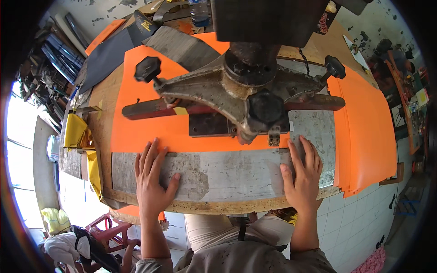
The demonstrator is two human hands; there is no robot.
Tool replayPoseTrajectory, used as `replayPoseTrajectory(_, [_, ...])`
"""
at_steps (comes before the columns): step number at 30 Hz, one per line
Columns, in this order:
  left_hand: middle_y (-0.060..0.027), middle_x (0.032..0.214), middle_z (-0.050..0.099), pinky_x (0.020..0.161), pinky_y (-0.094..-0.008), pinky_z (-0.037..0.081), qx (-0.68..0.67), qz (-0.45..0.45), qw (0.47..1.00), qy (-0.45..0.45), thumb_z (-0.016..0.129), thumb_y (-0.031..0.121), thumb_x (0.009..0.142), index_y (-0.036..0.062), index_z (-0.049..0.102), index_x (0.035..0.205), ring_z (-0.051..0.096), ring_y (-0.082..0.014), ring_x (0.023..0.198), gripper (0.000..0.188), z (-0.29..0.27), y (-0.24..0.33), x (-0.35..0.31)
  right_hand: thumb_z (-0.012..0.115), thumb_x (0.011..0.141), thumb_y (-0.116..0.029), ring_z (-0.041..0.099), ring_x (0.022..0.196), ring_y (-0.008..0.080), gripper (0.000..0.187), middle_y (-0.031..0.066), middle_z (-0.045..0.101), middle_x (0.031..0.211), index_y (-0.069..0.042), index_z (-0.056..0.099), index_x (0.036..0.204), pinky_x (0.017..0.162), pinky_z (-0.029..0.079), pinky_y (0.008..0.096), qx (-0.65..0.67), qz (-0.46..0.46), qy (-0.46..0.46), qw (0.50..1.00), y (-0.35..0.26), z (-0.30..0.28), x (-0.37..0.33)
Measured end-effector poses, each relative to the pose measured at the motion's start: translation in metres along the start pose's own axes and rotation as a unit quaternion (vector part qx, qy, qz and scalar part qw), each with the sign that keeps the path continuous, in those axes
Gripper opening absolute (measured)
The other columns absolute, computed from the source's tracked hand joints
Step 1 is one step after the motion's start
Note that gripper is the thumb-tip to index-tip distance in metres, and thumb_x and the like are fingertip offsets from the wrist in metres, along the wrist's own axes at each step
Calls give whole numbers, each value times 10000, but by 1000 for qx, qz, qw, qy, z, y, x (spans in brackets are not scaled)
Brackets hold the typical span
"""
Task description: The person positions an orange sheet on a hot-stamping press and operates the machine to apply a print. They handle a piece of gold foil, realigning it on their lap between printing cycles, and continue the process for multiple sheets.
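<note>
An orange sheet [159, 141] lies on a worn grey metal plate [236, 175], its near edge running straight across. My left hand [157, 179] rests flat with fingers spread, the fingertips on the sheet's near edge. On the other side my right hand [304, 175] lies with fingers outstretched, its fingertips by the sheet's right end. Neither hand grips anything. Over the sheet, between and beyond my hands, hangs a heavy press head [232, 86] with black knobs and a dark block [209, 125] beneath it. The press hides the middle of the sheet.
A pile of orange sheets [366, 136] overhangs the table's right side. Gold foil [77, 132] hangs at the left edge. Black sheets [109, 59], a grey board [182, 48] and a bottle [199, 12] lie behind. A person [68, 248] is near a red stool [107, 230], lower left.
</note>
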State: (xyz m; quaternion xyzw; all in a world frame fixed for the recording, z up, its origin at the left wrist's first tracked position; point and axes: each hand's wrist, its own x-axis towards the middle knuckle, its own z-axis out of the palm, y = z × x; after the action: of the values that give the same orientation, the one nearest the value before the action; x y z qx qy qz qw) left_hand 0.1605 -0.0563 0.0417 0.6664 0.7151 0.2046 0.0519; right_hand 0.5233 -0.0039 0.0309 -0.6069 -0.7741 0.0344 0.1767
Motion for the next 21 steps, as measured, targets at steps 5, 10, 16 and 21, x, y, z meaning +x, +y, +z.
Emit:
replayPoseTrajectory(5, [-151,1637,455,1267,-563,216,31,37,998,29,715,274,903,66,636,1424,387,-376,1526,567,4,-1,-6,583,1046,-392,395,1474,379,538,142,406,1621,-124,554,1513,1190,307,563,-17,-13,26,999,2,2,-7])
replayPoseTrajectory(10, [-154,1615,478,1268,-542,237,22,95,995,18,660,268,962,61,636,1423,411,-347,1513,506,4,-2,-9,665,1020,-249,511,1350,355,372,133,567,1445,-91,655,1356,1125,392,514,82,-16,122,989,3,2,-14])
replayPoseTrajectory(16, [-138,1510,576,1206,-523,338,58,139,981,124,674,210,976,76,684,1357,529,-337,1398,404,-2,-4,-20,849,835,-6,700,763,275,270,86,730,976,-71,722,1065,696,565,372,190,-148,329,913,5,11,-96])
replayPoseTrajectory(21, [-80,1143,741,926,-389,526,-8,141,935,324,813,27,846,67,765,1121,697,-248,999,282,-5,-23,-74,818,912,-159,727,846,290,305,91,752,1117,-79,711,1187,731,571,435,204,-183,-25,961,21,78,-162])
